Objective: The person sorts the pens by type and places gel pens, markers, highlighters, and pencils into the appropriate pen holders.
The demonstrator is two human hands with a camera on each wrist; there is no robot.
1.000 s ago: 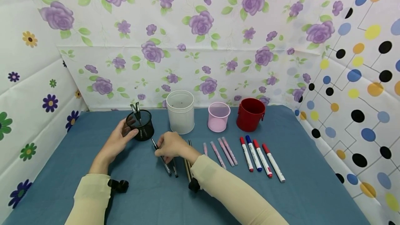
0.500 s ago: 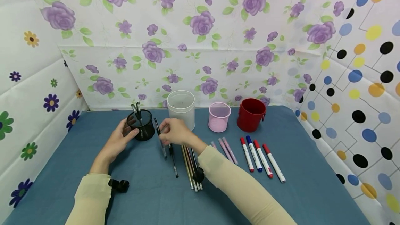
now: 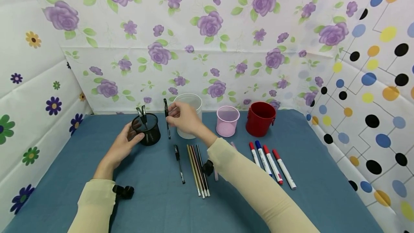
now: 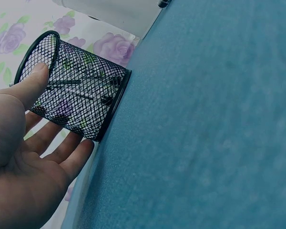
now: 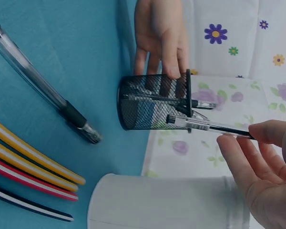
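Observation:
My left hand (image 3: 119, 150) holds the side of a black mesh pen cup (image 3: 151, 137), thumb near the rim and fingers on the other side. Two or so pens (image 3: 143, 116) stand inside and poke above the rim. Between thumb and fingertips, my right hand (image 3: 187, 119) pinches a clear pen (image 5: 202, 125) with a black grip section. It is upright in the head view, just right of the mesh cup; in the right wrist view its lower end overlaps the cup's rim. Another clear pen (image 3: 179, 163) lies on the blue cloth below.
Several pencils (image 3: 198, 172) lie right of the loose pen. Behind my right hand stands a white container (image 3: 186, 134), then a pink cup (image 3: 226, 127) and a red bucket (image 3: 257, 125). Red- and blue-capped markers (image 3: 284, 168) lie at right. My right forearm covers most of the pink pens.
My right hand has lifted the pen off the cloth, turned it upright and raised it beside the mesh cup. The left hand stays on the cup.

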